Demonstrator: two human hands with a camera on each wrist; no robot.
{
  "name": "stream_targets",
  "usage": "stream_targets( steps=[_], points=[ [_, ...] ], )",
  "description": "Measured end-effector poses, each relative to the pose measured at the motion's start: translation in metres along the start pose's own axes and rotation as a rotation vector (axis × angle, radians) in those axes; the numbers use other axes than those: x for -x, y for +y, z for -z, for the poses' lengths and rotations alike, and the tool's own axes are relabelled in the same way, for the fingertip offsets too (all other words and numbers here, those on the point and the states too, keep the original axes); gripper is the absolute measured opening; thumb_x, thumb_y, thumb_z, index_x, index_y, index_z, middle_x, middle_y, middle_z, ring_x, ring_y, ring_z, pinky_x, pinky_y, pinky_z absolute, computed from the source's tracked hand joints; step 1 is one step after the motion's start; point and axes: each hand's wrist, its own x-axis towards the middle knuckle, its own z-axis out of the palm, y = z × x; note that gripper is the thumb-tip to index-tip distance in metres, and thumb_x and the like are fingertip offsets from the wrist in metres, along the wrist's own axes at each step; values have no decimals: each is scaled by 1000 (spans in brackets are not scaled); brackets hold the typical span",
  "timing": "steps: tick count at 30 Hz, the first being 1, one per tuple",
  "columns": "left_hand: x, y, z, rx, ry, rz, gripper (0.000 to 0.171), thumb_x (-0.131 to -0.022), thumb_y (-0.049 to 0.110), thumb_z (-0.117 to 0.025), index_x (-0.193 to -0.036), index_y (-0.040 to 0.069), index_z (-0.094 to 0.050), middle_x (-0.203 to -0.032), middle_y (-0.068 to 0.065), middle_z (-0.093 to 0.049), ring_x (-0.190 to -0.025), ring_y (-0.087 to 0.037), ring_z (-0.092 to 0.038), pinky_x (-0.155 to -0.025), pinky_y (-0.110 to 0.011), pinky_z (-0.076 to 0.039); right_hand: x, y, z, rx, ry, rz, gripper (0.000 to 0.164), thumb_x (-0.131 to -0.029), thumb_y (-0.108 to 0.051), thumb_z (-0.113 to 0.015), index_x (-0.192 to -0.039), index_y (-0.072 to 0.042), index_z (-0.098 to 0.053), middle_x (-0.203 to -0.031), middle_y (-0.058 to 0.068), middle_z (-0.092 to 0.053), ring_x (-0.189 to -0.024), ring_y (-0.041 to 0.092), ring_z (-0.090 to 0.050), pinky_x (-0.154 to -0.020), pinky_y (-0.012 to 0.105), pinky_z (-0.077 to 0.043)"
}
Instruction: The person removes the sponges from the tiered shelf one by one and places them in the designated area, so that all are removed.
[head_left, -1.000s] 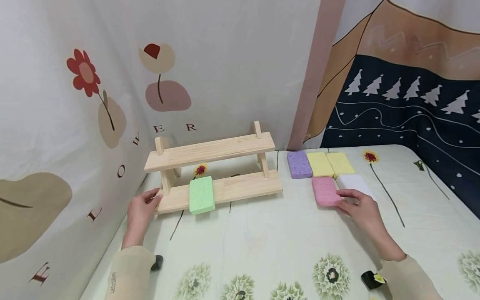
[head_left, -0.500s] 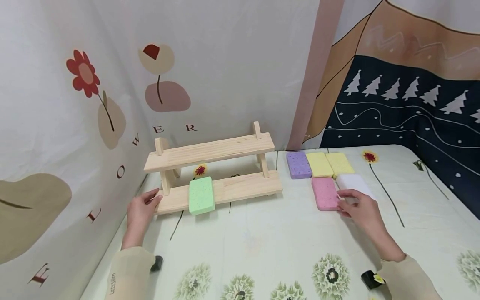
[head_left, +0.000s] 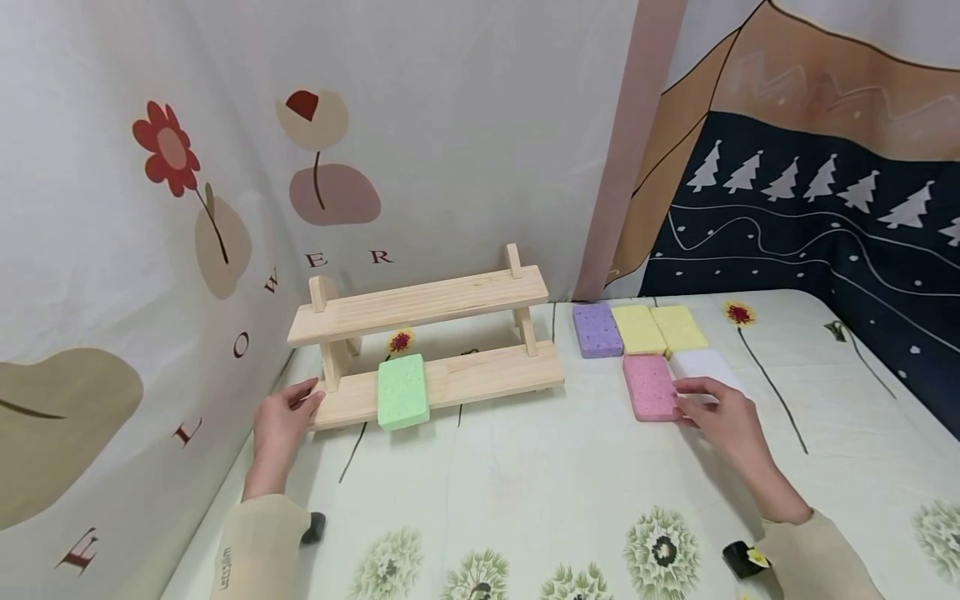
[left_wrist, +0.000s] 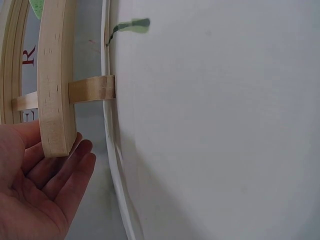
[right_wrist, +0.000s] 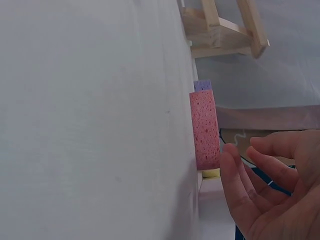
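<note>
My left hand (head_left: 277, 425) grips the left end of the lower board (head_left: 487, 372) of a two-tier wooden shelf (head_left: 427, 304). Thumb and fingers lie on opposite faces of that board (left_wrist: 56, 90) in the left wrist view. A green sponge (head_left: 403, 392) lies across the lower board, its front overhanging. On the right, my right hand (head_left: 723, 421) hovers beside a pink sponge (head_left: 648, 388) lying flat on the cloth. In the right wrist view the fingertips (right_wrist: 229, 150) are loosely bent by the sponge's edge, holding nothing; whether they touch it I cannot tell.
Behind the pink sponge lie a purple sponge (head_left: 597, 331) and two yellow sponges, one in the middle (head_left: 639, 330) and one farther right (head_left: 679, 327). A white sponge (head_left: 701, 364) is partly hidden by the right hand. Printed curtains (head_left: 465, 150) stand close behind the shelf.
The near end of the pink sponge has come down flat, and the right fingers have let go of it. My left hand and the shelf stay put.
</note>
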Motion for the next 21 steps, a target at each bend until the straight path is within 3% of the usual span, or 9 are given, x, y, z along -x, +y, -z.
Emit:
stream_targets(
  steps=[17, 21],
  points=[
    [-1, -1, -1, -2, 10, 1, 45, -102, 29, -58, -143, 10, -54, -142, -22, -57, -126, -39, -55, -91, -44, -51, -6, -10, -6, 3, 0, 23, 29, -98, -13, -63, -123, 1, -66, -118, 26, -69, -74, -13, -64, -65, 15, -55],
    [0, 0, -2, 2, 8, 2, 45, -102, 28, -57, -143, 10, -54, -143, -21, -57, -127, -39, -55, -96, -47, -51, -9, -12, -10, 47, 12, 39, 28, -97, -15, -64, -119, 0, -68, -118, 24, -70, -80, 1, -70, -63, 17, -53]
  ],
)
